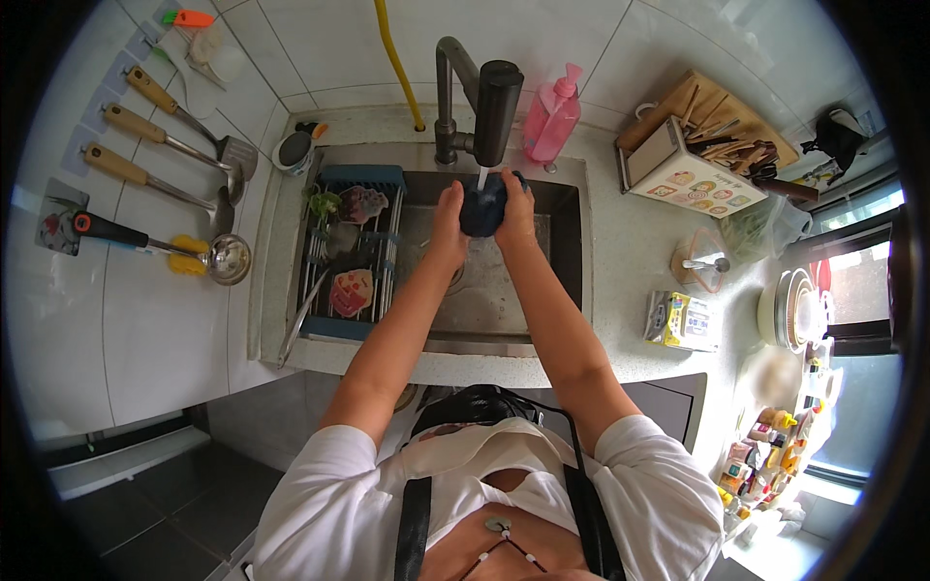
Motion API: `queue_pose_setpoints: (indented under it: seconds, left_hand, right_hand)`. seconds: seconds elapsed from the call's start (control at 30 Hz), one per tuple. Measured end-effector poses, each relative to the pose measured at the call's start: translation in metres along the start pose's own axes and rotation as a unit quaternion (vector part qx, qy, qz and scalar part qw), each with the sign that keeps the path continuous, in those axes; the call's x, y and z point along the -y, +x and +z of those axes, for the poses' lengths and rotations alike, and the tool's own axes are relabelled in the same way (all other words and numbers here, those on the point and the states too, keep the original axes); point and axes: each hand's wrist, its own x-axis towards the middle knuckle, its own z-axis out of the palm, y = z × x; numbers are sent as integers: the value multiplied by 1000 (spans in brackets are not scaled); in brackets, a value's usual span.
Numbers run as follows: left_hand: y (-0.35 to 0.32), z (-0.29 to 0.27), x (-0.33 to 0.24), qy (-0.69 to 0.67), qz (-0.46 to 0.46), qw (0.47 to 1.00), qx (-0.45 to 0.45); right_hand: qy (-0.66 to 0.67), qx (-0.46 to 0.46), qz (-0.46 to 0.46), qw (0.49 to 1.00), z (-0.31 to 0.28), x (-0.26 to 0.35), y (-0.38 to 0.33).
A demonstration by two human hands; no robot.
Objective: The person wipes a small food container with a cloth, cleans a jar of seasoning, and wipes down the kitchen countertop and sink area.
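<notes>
Under the dark grey tap (497, 111), a thin stream of water runs onto a dark blue rounded thing (481, 215), whose exact kind I cannot make out. My left hand (449, 225) grips its left side, and my right hand (516, 211) is wrapped round its right side. Both hands hold it up over the steel sink (484, 312). Parts of my fingers are hidden behind it.
A blue-framed drying rack (363, 174) spans the sink's left side, with pink-red items on it. Behind stands a pink pump bottle (551, 121). At right are a utensil holder (690, 179) and a small yellow-and-white box (681, 321). Ladles and spatulas (160, 179) hang at left.
</notes>
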Motion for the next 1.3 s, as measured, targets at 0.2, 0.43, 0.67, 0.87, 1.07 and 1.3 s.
queue_pose_setpoints:
  seconds: [0.2, 0.43, 0.67, 0.87, 1.07, 1.3]
  left_hand:
    - [-6, 15, 1, -6, 89, 995, 37]
    - [13, 18, -15, -39, 26, 998, 29]
    - [11, 27, -15, 15, 36, 997, -62]
    - [20, 11, -2, 248, 141, 953, -100]
    - [14, -2, -3, 365, 229, 902, -4]
    - [6, -3, -14, 157, 194, 968, 8]
  right_hand:
    - [-63, -25, -119, 991, -4, -15, 0]
    - [-439, 70, -449, 775, -2, -10, -34]
    - [-439, 80, -366, 817, 7, 2, -25]
    - [-371, 33, -167, 913, 11, 5, -17]
    - [-90, -25, 98, 991, -3, 3, 5]
    - [-127, 79, 155, 977, -9, 26, -20]
